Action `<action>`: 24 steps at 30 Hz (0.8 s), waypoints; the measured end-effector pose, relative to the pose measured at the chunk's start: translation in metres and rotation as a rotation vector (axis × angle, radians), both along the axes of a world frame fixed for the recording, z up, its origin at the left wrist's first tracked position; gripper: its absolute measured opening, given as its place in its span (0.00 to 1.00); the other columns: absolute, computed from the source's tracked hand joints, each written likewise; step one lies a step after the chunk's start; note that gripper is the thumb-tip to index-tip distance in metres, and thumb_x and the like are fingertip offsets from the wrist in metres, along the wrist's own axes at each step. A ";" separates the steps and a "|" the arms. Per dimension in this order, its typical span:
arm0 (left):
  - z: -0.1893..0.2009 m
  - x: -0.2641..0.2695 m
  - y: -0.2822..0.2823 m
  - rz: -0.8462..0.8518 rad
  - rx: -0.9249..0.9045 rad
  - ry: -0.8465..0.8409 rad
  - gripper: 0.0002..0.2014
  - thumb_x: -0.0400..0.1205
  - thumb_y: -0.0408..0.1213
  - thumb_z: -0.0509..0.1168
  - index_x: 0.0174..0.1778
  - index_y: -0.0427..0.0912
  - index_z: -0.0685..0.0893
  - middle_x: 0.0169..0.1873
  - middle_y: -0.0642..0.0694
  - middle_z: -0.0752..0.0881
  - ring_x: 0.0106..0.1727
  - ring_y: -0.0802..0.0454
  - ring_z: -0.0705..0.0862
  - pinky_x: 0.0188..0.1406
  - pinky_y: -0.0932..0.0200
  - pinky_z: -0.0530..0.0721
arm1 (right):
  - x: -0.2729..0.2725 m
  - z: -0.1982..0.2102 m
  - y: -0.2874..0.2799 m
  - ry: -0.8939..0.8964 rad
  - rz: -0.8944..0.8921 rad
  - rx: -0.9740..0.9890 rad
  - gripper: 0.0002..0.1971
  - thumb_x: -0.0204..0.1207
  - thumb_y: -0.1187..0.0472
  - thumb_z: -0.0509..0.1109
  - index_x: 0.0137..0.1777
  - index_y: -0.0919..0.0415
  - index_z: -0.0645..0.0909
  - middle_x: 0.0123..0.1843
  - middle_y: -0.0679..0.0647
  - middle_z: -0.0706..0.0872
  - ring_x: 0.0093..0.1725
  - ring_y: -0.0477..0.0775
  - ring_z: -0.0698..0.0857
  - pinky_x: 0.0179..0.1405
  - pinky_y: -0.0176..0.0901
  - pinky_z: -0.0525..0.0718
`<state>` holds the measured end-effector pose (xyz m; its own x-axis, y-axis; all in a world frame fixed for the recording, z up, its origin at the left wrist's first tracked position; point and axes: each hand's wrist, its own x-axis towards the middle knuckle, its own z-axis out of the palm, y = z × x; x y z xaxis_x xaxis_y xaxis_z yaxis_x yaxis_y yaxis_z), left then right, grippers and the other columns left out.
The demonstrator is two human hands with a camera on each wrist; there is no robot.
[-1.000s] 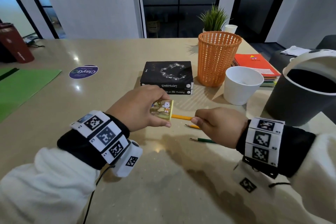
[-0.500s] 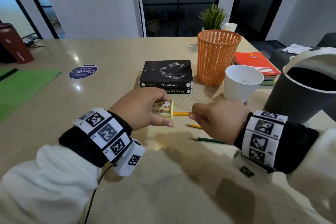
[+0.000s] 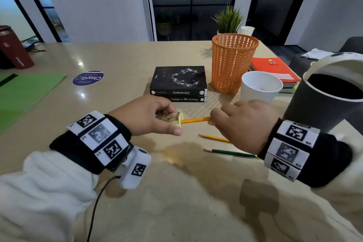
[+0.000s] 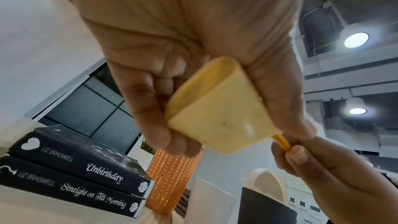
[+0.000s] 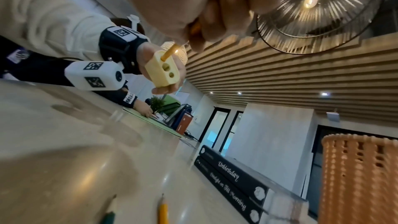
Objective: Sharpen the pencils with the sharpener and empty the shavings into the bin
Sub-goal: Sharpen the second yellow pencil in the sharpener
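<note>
My left hand point(image 3: 149, 118) grips a pale yellow box sharpener point(image 3: 170, 118) point(image 4: 217, 117) point(image 5: 162, 69) above the table, its holed face turned right. An orange pencil point(image 3: 194, 120) point(image 5: 170, 53) sits with its tip in one hole, and my right hand point(image 3: 243, 124) pinches its shaft with thumb and fingers. Two more pencils lie on the table below my right hand: a yellow pencil point(image 3: 214, 138) point(image 5: 163, 210) and a green pencil point(image 3: 231, 153) point(image 5: 108, 217). The dark bin point(image 3: 322, 112) with a white swing lid stands open at the right.
Two stacked black books point(image 3: 178, 84) lie just behind my hands. An orange mesh basket point(image 3: 233, 63), a white cup point(image 3: 259, 86) and red notebooks point(image 3: 275, 70) stand at the back right. A green sheet point(image 3: 25, 92) and a round sticker point(image 3: 87, 78) lie left.
The right hand has turned over on the pencil, and the sharpener has rolled in the left hand so its picture side faces up. Both hands rose slightly.
</note>
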<state>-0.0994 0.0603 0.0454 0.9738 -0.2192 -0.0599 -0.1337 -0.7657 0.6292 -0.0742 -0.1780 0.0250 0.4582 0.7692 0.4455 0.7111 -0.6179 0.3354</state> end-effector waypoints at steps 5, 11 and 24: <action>-0.003 -0.003 -0.006 0.003 0.137 -0.094 0.22 0.60 0.55 0.78 0.46 0.56 0.81 0.40 0.58 0.82 0.41 0.61 0.81 0.39 0.64 0.76 | -0.003 -0.001 0.004 0.207 -0.085 0.043 0.18 0.79 0.47 0.49 0.34 0.56 0.71 0.16 0.48 0.70 0.15 0.57 0.74 0.16 0.33 0.63; 0.000 -0.001 -0.007 -0.065 0.337 -0.273 0.28 0.62 0.58 0.76 0.55 0.53 0.79 0.46 0.59 0.79 0.46 0.59 0.75 0.41 0.74 0.69 | -0.005 -0.004 0.010 0.536 -0.180 0.062 0.19 0.82 0.46 0.50 0.29 0.51 0.61 0.26 0.46 0.68 0.34 0.54 0.71 0.21 0.38 0.58; 0.001 -0.004 -0.015 -0.019 0.196 -0.166 0.24 0.60 0.57 0.77 0.48 0.55 0.79 0.40 0.60 0.80 0.42 0.60 0.79 0.39 0.65 0.76 | -0.006 -0.002 0.009 0.220 -0.115 0.013 0.16 0.78 0.47 0.49 0.34 0.56 0.67 0.15 0.49 0.72 0.12 0.57 0.73 0.14 0.33 0.65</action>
<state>-0.1031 0.0452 0.0467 0.9696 -0.2378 0.0571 -0.2384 -0.8671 0.4375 -0.0804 -0.1690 0.0231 0.6295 0.7010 0.3352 0.6907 -0.7024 0.1718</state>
